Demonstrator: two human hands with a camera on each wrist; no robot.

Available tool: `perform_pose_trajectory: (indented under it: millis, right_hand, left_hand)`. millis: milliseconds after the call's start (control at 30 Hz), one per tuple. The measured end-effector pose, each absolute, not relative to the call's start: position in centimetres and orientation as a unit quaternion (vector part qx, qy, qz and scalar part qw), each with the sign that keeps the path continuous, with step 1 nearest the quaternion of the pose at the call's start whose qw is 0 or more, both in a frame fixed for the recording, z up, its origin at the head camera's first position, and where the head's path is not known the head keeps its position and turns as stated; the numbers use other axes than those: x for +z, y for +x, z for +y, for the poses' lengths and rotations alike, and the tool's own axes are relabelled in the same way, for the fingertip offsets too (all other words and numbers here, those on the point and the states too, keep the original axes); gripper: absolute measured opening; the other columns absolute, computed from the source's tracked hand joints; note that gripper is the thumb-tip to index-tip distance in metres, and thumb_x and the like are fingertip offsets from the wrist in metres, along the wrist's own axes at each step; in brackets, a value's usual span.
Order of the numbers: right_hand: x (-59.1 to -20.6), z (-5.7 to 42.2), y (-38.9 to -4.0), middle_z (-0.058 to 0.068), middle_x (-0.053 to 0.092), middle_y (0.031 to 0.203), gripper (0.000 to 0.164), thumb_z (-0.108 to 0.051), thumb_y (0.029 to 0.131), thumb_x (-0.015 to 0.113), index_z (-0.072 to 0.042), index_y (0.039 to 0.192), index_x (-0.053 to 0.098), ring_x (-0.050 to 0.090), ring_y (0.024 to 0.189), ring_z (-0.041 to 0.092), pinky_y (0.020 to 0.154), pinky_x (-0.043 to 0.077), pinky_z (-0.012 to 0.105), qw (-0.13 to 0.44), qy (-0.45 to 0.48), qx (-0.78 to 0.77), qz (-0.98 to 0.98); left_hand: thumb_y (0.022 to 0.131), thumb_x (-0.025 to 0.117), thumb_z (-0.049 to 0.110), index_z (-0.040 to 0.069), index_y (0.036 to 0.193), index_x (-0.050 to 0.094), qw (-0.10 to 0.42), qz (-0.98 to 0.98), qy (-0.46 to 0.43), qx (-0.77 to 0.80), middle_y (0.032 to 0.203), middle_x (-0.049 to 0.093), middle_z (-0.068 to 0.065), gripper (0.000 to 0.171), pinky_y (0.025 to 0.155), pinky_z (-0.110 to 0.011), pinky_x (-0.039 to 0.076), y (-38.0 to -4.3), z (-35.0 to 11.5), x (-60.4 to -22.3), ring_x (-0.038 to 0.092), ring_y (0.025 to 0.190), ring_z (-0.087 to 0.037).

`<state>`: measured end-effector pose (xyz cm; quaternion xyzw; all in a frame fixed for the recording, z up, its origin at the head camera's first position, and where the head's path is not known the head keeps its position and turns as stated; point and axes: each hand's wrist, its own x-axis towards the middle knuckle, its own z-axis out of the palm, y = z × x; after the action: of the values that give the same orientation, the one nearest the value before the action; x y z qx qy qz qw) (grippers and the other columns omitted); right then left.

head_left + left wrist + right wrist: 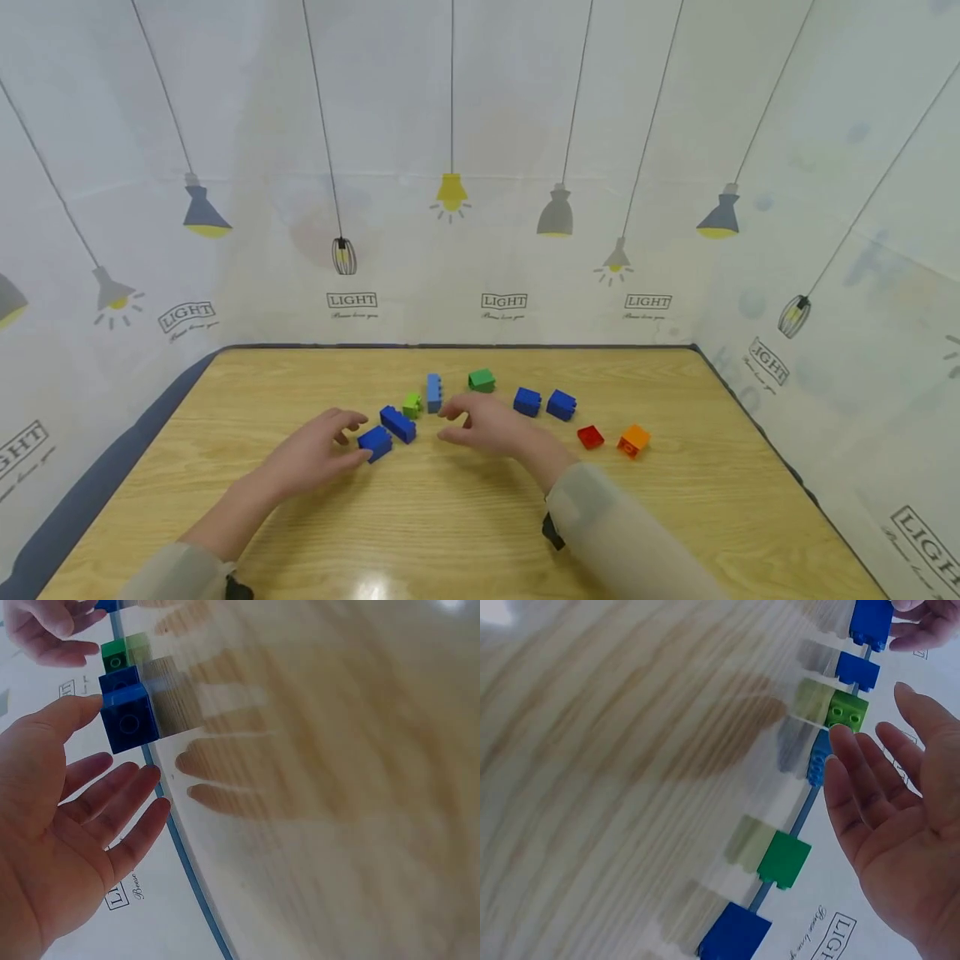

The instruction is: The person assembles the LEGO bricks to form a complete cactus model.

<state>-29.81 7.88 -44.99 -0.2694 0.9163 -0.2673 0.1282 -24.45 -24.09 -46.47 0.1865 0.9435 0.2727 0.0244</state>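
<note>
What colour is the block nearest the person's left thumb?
Blue; the block shows best in the left wrist view.

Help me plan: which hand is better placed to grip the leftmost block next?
Likely the left hand: it's beside that blue block; the right hand is farther, near the light-blue block.

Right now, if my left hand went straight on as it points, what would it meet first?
Your left hand would probably meet the nearest dark blue block first, right by its thumb tip; whether they already touch is unclear.
</note>
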Motion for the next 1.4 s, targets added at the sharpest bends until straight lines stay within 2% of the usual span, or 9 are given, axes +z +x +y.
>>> perform_pose_trajectory:
  millis: [200, 467, 700, 1000, 1400]
  right_hand:
    - [-45.4, 5.1, -30.3, 0.000, 0.075, 0.136, 0.040, -0.038, 0.106, 0.075, -0.017, 0.140, 0.073, 0.072, 0.121, 0.018, 0.104, 0.061, 0.036, 0.115, -0.287, -0.247, 0.919]
    - [-45.5, 3.0, -30.5, -0.001, 0.077, 0.132, 0.040, -0.043, 0.105, 0.076, -0.017, 0.136, 0.075, 0.071, 0.126, 0.020, 0.110, 0.059, 0.039, 0.122, -0.257, -0.252, 0.925]
    - [-45.8, 2.1, -30.6, -0.003, 0.078, 0.122, 0.038, -0.046, 0.105, 0.075, -0.018, 0.131, 0.076, 0.072, 0.113, 0.014, 0.103, 0.061, 0.035, 0.116, -0.240, -0.236, 0.934]
    - [-46.2, 1.5, -31.0, -0.006, 0.078, 0.110, 0.034, -0.047, 0.105, 0.075, -0.018, 0.121, 0.079, 0.069, 0.095, 0.009, 0.091, 0.062, 0.031, 0.115, -0.224, -0.235, 0.939]
    - [-45.8, 1.5, -30.8, -0.008, 0.076, 0.102, 0.030, -0.045, 0.104, 0.076, -0.019, 0.118, 0.079, 0.066, 0.089, 0.008, 0.089, 0.060, 0.029, 0.130, -0.226, -0.215, 0.941]
  left_hand:
    - [0.102, 0.081, 0.030, 0.001, 0.141, 0.067, 0.046, 0.941, 0.188, 0.278, 0.132, 0.071, -0.014, 0.051, 0.086, -0.037, 0.065, -25.3, -23.6, -46.6, 0.073, 0.103, -0.018]
    - [0.102, 0.080, 0.030, 0.001, 0.136, 0.070, 0.055, 0.939, 0.191, 0.281, 0.125, 0.073, -0.011, 0.045, 0.082, -0.032, 0.063, -25.7, -23.1, -46.6, 0.072, 0.099, -0.014]
    - [0.102, 0.080, 0.031, 0.005, 0.133, 0.072, 0.061, 0.941, 0.188, 0.275, 0.113, 0.076, -0.005, 0.041, 0.077, -0.031, 0.060, -25.8, -22.9, -46.6, 0.068, 0.090, -0.010]
    - [0.102, 0.080, 0.032, 0.007, 0.133, 0.072, 0.064, 0.942, 0.181, 0.274, 0.114, 0.076, -0.006, 0.040, 0.073, -0.029, 0.057, -25.8, -22.8, -46.5, 0.065, 0.087, -0.010]
    - [0.101, 0.082, 0.029, 0.007, 0.132, 0.073, 0.068, 0.944, 0.178, 0.269, 0.111, 0.076, -0.003, 0.039, 0.072, -0.029, 0.057, -25.8, -22.6, -46.3, 0.065, 0.086, -0.010]
